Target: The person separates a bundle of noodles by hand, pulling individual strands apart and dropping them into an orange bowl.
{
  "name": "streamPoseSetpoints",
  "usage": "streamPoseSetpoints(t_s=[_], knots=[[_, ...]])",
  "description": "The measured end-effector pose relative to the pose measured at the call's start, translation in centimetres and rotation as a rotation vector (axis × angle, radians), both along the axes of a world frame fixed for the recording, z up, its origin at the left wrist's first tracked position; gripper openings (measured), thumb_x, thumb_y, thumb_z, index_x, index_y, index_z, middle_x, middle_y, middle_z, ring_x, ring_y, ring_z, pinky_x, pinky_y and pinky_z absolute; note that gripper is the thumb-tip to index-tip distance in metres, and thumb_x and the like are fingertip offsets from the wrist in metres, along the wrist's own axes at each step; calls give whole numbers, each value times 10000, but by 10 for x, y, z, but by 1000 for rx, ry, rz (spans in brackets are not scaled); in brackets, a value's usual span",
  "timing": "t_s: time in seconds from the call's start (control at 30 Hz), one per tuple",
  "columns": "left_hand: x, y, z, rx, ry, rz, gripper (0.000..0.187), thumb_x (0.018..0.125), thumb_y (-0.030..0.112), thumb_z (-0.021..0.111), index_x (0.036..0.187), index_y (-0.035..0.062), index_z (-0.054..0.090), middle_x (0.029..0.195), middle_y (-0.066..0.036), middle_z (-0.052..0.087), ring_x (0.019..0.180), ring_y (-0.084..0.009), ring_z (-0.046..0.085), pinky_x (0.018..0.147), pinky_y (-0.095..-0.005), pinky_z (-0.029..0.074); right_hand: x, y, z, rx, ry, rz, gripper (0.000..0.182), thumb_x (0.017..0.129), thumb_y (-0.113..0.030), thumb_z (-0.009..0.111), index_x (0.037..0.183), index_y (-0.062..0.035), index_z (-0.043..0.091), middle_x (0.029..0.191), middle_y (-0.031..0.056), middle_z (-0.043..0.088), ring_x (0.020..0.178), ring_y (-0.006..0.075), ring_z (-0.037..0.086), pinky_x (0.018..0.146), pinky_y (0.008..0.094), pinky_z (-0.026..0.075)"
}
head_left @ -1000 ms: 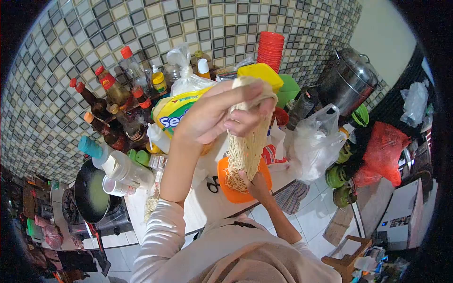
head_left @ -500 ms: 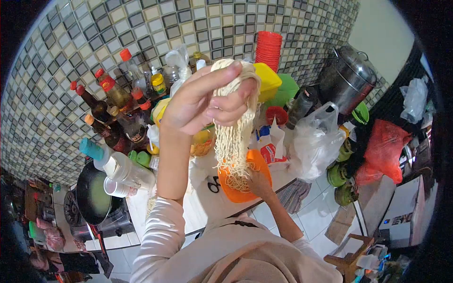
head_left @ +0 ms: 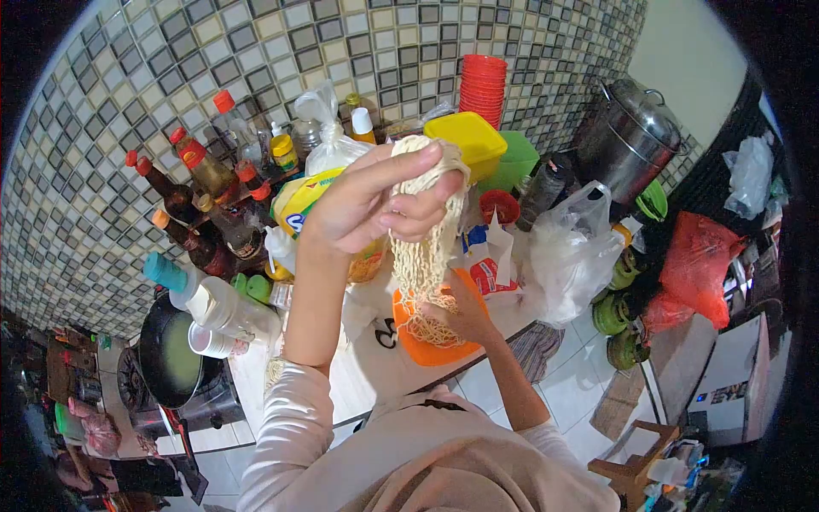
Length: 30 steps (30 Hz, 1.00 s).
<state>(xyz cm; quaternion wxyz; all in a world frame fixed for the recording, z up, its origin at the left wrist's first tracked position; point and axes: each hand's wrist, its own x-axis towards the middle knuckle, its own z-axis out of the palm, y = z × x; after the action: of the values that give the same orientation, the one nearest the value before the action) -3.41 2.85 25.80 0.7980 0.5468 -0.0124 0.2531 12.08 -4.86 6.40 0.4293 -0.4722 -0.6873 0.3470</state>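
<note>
My left hand (head_left: 375, 200) is raised over the counter, its fingers closed around a thick bunch of pale curly noodles (head_left: 422, 247). The strands hang down toward an orange plastic basin (head_left: 414, 350) at the counter's front edge. Over the basin, my right hand (head_left: 465, 316) has its fingers curled around the lower strands, with loose noodle ends about them. Left of the basin lie black scissor handles (head_left: 386, 333); their blades cannot be made out.
A wok (head_left: 171, 358) with pale liquid sits on the stove at left. Sauce bottles (head_left: 213, 166) stand along the tiled wall. Behind are a yellow tub (head_left: 469, 141) and stacked red cups (head_left: 483, 90). A white plastic bag (head_left: 572, 256) and a steel pot (head_left: 627, 136) are at right.
My left hand has lowered slightly with the noodles. My right hand has risen from the basin, and its fingers are now among the hanging strands.
</note>
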Motion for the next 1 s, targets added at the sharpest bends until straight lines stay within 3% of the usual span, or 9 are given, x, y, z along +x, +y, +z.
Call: streamPoseSetpoints(t_s=[0.1, 0.2, 0.3, 0.37, 0.47, 0.57, 0.67, 0.87, 1.0], knots=[[4, -3, -3, -7, 23, 9, 311, 886, 292, 393, 802, 0, 460, 492, 56, 278, 402, -29, 242, 368, -182, 178, 1, 8, -14, -94, -20, 6, 524, 754, -193, 576, 1195, -23, 350, 1070, 141, 482, 1002, 247, 464, 862, 334, 350], [4, -5, -6, -15, 55, 54, 321, 881, 309, 406, 801, 5, 469, 498, 56, 279, 406, -33, 245, 371, -189, 177, 5, 10, -30, 32, 70, 27, 408, 816, -189, 489, 1170, -15, 383, 1006, 137, 517, 919, 227, 496, 808, 329, 376], [1, -3, -7, -3, 53, 58, 316, 883, 299, 402, 800, 3, 471, 495, 57, 278, 405, -34, 249, 370, -186, 184, 8, 6, -22, -125, 75, 29, 335, 859, -197, 425, 1139, -14, 422, 962, 111, 533, 846, 187, 506, 765, 304, 390], [-2, -3, -4, -19, 34, 68, 315, 883, 293, 399, 789, 1, 471, 492, 57, 279, 403, -34, 255, 369, -184, 188, 9, 1, -21, -425, 200, -112, 295, 888, -185, 373, 1105, -5, 459, 1048, 74, 526, 935, 130, 482, 815, 277, 371], [-8, 1, -5, -35, -23, 62, 316, 886, 281, 389, 768, -1, 468, 483, 55, 283, 398, -36, 266, 368, -184, 198, 6, -5, -47, -253, 519, -179, 299, 895, -217, 373, 1052, 6, 496, 913, 21, 533, 831, 94, 471, 745, 268, 387], [-14, 3, -4, -32, -60, 76, 326, 891, 272, 368, 740, 0, 461, 470, 54, 284, 391, -44, 272, 368, -192, 210, 18, -3, -84, -488, 506, -160, 285, 896, -253, 376, 918, -8, 520, 710, -15, 478, 662, 72, 439, 610, 236, 368], [-18, 5, -3, -80, -73, 73, 330, 898, 269, 343, 727, 9, 453, 467, 59, 279, 390, -45, 269, 372, -195, 215, 20, -4, -87, -434, 558, -64, 236, 888, -236, 389, 919, -38, 514, 635, -48, 380, 549, 45, 343, 493, 187, 292], [-19, 10, -4, -17, -59, 60, 342, 915, 294, 263, 711, 61, 409, 478, 65, 266, 402, -52, 251, 351, -197, 222, 23, -1, -85, -364, 478, -17, 309, 901, -304, 342, 745, -68, 467, 549, -42, 359, 483, 53, 329, 458, 205, 265], [-20, 11, -5, -33, -67, 62, 344, 915, 295, 265, 709, 62, 412, 475, 67, 264, 398, -52, 249, 354, -200, 212, 21, -4, -70, -329, 476, -28, 301, 899, -306, 350, 762, -68, 474, 549, -39, 368, 482, 50, 335, 456, 205, 265]])
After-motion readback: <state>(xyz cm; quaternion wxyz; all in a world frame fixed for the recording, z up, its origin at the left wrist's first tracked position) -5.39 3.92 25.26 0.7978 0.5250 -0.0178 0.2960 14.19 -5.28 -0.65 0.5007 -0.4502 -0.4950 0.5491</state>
